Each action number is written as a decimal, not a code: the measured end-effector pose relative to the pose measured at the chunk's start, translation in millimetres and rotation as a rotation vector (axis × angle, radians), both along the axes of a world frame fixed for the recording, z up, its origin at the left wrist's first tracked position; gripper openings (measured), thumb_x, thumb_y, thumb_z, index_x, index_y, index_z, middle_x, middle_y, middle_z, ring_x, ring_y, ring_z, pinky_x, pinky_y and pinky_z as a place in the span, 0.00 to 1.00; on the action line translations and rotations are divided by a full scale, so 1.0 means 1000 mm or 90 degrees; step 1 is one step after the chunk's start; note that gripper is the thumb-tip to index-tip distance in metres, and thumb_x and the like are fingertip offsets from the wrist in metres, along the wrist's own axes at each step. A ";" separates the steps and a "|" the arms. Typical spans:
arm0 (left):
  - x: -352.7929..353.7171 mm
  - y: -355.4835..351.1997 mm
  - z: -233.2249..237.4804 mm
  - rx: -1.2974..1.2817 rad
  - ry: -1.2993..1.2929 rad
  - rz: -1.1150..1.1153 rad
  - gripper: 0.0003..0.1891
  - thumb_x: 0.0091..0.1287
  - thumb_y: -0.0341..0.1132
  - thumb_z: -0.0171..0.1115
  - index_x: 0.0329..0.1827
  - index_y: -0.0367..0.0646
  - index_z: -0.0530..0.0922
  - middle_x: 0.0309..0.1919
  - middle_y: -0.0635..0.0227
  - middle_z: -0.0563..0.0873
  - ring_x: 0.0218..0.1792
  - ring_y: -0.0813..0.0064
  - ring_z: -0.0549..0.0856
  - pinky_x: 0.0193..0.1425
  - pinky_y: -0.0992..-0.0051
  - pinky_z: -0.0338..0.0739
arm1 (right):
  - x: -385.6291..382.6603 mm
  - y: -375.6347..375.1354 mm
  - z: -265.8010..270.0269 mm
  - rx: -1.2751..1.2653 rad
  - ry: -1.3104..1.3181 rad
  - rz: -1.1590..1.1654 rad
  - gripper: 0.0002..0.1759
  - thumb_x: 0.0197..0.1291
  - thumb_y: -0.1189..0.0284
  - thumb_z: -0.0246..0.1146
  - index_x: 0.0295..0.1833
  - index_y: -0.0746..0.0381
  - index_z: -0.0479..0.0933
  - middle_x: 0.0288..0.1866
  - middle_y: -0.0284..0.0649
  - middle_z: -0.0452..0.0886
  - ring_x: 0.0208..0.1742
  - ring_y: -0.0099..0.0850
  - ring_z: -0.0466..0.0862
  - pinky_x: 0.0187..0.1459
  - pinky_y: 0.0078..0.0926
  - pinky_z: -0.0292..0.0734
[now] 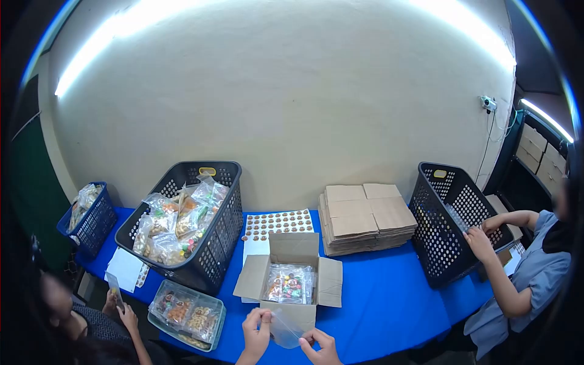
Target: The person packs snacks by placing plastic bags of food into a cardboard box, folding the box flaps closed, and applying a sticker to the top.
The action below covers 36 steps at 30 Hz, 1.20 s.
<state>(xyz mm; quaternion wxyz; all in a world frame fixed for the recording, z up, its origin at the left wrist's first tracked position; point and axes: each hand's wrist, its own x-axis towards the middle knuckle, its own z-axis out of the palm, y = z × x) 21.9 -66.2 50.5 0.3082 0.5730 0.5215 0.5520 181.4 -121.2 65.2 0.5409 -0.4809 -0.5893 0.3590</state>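
Between my two hands is a clear plastic bag [285, 329], which looks empty. My left hand [255, 333] pinches its upper left edge, and my right hand [319, 347] grips its lower right side. Just beyond the bag stands an open cardboard box [248, 280] with its flaps folded out. Inside the box lie several clear packets of colourful sweets [291, 283] with round stickers on them. The bag partly covers the box's front flap.
A large dark basket [225, 243] holds bagged snacks, beside a clear tub [182, 336] of packets. A sticker sheet [278, 224], stacked flat cartons [368, 219] and another basket [447, 243] stand on the blue table [389, 304]. One person works at each side.
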 end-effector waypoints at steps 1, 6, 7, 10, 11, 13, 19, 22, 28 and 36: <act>0.005 -0.003 -0.003 0.006 0.029 -0.013 0.08 0.64 0.35 0.57 0.33 0.38 0.77 0.28 0.64 0.81 0.33 0.67 0.79 0.38 0.74 0.69 | 0.007 -0.002 -0.004 -0.019 0.037 -0.001 0.07 0.55 0.74 0.62 0.30 0.65 0.73 0.22 0.29 0.70 0.23 0.17 0.66 0.24 0.16 0.62; 0.033 -0.021 -0.010 0.034 0.205 -0.125 0.16 0.61 0.36 0.59 0.49 0.39 0.75 0.42 0.59 0.82 0.50 0.61 0.79 0.54 0.68 0.68 | 0.031 -0.015 -0.025 -0.133 0.261 -0.038 0.06 0.61 0.74 0.58 0.31 0.64 0.72 0.23 0.26 0.68 0.26 0.15 0.66 0.27 0.14 0.63; 0.042 -0.023 -0.008 0.030 0.212 -0.154 0.20 0.61 0.38 0.60 0.55 0.39 0.73 0.46 0.58 0.81 0.53 0.59 0.78 0.59 0.65 0.67 | 0.034 -0.016 -0.038 -0.128 0.276 -0.064 0.06 0.61 0.74 0.58 0.32 0.63 0.72 0.23 0.26 0.69 0.26 0.15 0.67 0.28 0.14 0.63; 0.065 -0.043 -0.006 0.092 0.225 -0.301 0.25 0.59 0.33 0.62 0.60 0.40 0.68 0.52 0.58 0.77 0.56 0.61 0.75 0.60 0.68 0.67 | 0.035 -0.014 -0.066 -0.061 0.251 -0.129 0.04 0.60 0.74 0.58 0.35 0.63 0.74 0.30 0.29 0.72 0.30 0.16 0.70 0.31 0.13 0.66; 0.069 -0.049 -0.012 0.103 0.205 -0.350 0.28 0.58 0.31 0.63 0.62 0.40 0.65 0.56 0.60 0.75 0.58 0.62 0.74 0.60 0.69 0.67 | 0.034 -0.013 -0.075 -0.030 0.233 -0.161 0.04 0.60 0.74 0.59 0.35 0.63 0.75 0.32 0.29 0.73 0.31 0.16 0.71 0.32 0.13 0.67; 0.073 -0.043 -0.032 -0.060 0.140 -0.422 0.32 0.57 0.32 0.63 0.65 0.41 0.62 0.64 0.56 0.65 0.64 0.57 0.65 0.67 0.67 0.59 | 0.040 -0.013 -0.079 -0.047 0.150 -0.145 0.05 0.56 0.74 0.62 0.36 0.64 0.76 0.41 0.35 0.72 0.36 0.21 0.74 0.37 0.16 0.69; 0.078 -0.021 -0.027 -0.082 0.091 -0.317 0.12 0.66 0.35 0.53 0.44 0.35 0.78 0.36 0.58 0.84 0.40 0.66 0.83 0.46 0.75 0.75 | 0.061 -0.004 0.014 0.084 -0.275 -0.261 0.12 0.46 0.70 0.68 0.38 0.61 0.77 0.51 0.45 0.70 0.52 0.43 0.71 0.50 0.40 0.67; 0.076 -0.020 -0.025 -0.069 0.163 -0.333 0.10 0.67 0.33 0.53 0.39 0.35 0.79 0.32 0.62 0.83 0.32 0.72 0.82 0.37 0.76 0.74 | 0.071 0.005 0.011 0.008 -0.222 -0.102 0.08 0.50 0.73 0.65 0.37 0.62 0.77 0.38 0.41 0.75 0.38 0.37 0.77 0.37 0.29 0.71; 0.067 -0.034 -0.024 -0.149 0.049 -0.316 0.11 0.66 0.34 0.54 0.36 0.35 0.79 0.25 0.64 0.81 0.26 0.74 0.78 0.32 0.76 0.72 | 0.060 0.004 0.010 0.029 -0.130 -0.012 0.05 0.52 0.75 0.63 0.34 0.65 0.76 0.26 0.43 0.74 0.25 0.33 0.76 0.29 0.24 0.70; 0.052 -0.031 -0.016 -0.045 0.141 -0.236 0.12 0.66 0.36 0.53 0.30 0.36 0.78 0.22 0.60 0.80 0.27 0.66 0.80 0.31 0.73 0.71 | 0.039 0.002 0.011 -0.033 -0.102 0.035 0.08 0.52 0.73 0.62 0.31 0.67 0.73 0.22 0.46 0.72 0.22 0.34 0.71 0.26 0.27 0.67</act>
